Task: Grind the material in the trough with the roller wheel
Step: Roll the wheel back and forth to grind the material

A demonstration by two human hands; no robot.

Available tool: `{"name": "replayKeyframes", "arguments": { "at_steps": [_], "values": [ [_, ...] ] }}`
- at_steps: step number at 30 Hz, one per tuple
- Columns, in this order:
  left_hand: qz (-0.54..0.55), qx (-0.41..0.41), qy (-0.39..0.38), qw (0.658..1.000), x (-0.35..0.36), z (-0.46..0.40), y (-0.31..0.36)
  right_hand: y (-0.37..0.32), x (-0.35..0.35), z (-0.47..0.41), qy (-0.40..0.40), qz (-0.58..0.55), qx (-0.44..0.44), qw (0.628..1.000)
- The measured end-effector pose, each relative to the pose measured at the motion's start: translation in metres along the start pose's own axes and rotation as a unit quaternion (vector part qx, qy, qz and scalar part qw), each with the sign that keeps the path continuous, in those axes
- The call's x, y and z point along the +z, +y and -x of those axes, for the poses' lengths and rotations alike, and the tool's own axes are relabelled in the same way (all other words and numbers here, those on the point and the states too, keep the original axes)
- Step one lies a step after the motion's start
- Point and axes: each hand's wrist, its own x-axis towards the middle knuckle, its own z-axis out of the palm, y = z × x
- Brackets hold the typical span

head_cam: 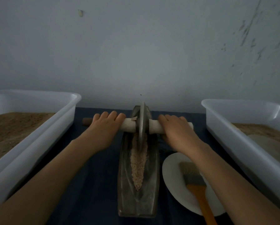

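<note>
A long dark metal trough (152, 184) lies lengthwise in front of me on a dark blue cloth. A strip of coarse tan material (137, 166) runs along its groove. The metal roller wheel (142, 125) stands upright in the groove toward the far end, on a pale axle handle (155, 126) that crosses the trough. My left hand (103, 129) rests over the left part of the handle with fingers curled on it. My right hand (176, 130) grips the right part the same way.
A white plastic bin (38, 135) with brown granular material sits at the left, and another white bin (233, 135) at the right. A white plate (173, 179) with an orange-handled brush (196, 184) lies right of the trough. A grey wall stands close behind.
</note>
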Motion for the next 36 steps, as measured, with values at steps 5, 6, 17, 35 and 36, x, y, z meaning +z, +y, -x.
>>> {"name": "replayKeyframes", "arguments": {
  "at_steps": [5,6,17,35,36],
  "values": [
    [0.022,0.024,-0.154,0.988,-0.03,0.01,0.001,-0.008,-0.03,0.01,-0.13,-0.035,-0.018,0.991],
    [0.043,0.031,-0.188,0.981,-0.038,0.013,0.002,-0.01,-0.038,0.012,-0.166,-0.051,-0.019,0.985],
    [0.15,0.077,-0.325,0.931,-0.07,0.027,-0.001,-0.014,-0.065,0.024,-0.276,-0.098,-0.054,0.955],
    [0.009,0.015,-0.034,0.999,-0.009,0.007,-0.001,-0.004,-0.006,0.005,-0.014,-0.003,-0.008,1.0],
    [0.02,0.02,-0.06,0.998,-0.014,0.009,-0.002,-0.005,-0.013,0.007,-0.038,-0.008,-0.012,0.999]
  ]
}}
